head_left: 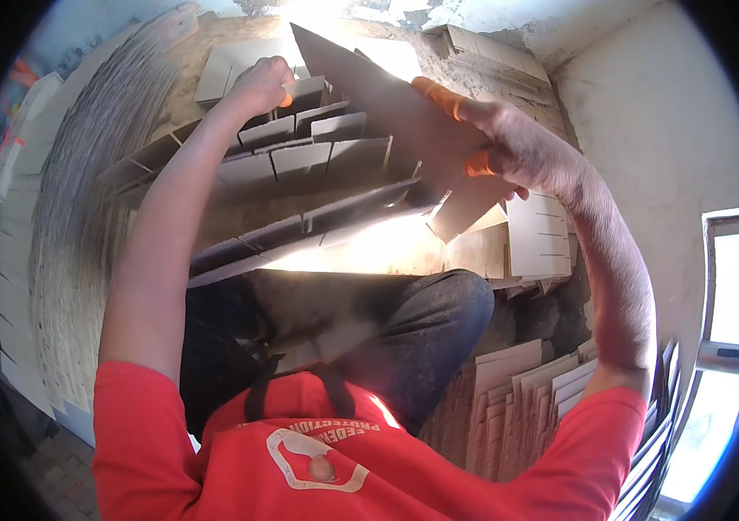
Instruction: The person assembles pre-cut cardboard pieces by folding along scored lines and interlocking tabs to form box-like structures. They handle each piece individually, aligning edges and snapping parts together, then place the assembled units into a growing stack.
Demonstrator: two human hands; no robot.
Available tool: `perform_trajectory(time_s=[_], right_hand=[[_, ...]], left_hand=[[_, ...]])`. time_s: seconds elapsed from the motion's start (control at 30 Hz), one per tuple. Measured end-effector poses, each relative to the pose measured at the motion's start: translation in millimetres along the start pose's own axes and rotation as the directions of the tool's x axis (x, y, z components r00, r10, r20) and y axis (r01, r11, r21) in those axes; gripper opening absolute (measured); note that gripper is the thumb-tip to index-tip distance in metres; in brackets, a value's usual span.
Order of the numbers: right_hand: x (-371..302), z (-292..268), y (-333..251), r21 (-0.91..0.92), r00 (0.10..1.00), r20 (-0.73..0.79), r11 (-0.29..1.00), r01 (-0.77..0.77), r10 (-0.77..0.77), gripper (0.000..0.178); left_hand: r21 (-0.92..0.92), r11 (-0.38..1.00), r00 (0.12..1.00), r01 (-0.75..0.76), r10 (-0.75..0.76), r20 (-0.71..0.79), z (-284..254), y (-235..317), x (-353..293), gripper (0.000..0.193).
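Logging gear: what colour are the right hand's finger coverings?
Orange finger coverings, clearest in the head view.

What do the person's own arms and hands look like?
Short red sleeves leave both forearms bare. The right hand wears orange coverings on at least two digits; the left hand shows a small orange patch by its fingers.

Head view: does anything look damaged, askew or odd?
The far wall at the top looks damaged: its surface is patchy, as if paint has flaked off. The cardboard sheet in the right hand slants, but it is being held that way.
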State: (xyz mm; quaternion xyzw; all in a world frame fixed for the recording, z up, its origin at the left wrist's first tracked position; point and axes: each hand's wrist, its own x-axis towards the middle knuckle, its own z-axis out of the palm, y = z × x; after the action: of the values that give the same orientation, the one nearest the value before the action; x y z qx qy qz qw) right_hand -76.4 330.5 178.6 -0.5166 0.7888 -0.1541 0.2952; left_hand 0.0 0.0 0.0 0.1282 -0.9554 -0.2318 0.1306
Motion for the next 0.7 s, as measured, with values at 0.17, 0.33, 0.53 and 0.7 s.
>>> perform_trajectory(time_s=[0.17,0.33,0.53,0.7], right_hand=[[-11,17,24,-0.076,1.0,0.021,0.997,-0.004,0.005,0.054],[-29,51,33,-0.151,0.981,-0.169,0.986,0.07,-0.096,0.046],[-34,48,57,-0.088,0.975,-0.193,0.992,0.096,-0.111,0.058],[-29,44,26,0.051,0.956,-0.291,0.997,0.059,-0.042,0.092]], left_hand=[[0.03,0.995,0.983,0.094,-0.098,0.152,17,18,-4,0.027],[0.138,0.955,0.876,-0.262,0.295,-0.382,1,36,-17,0.024],[0.052,0.887,0.888,-0.459,0.46,0.001,-1,123,-66,0.023],[0.183,0.9,0.918,-0.396,0.39,0.069,8,116,-69,0.004]])
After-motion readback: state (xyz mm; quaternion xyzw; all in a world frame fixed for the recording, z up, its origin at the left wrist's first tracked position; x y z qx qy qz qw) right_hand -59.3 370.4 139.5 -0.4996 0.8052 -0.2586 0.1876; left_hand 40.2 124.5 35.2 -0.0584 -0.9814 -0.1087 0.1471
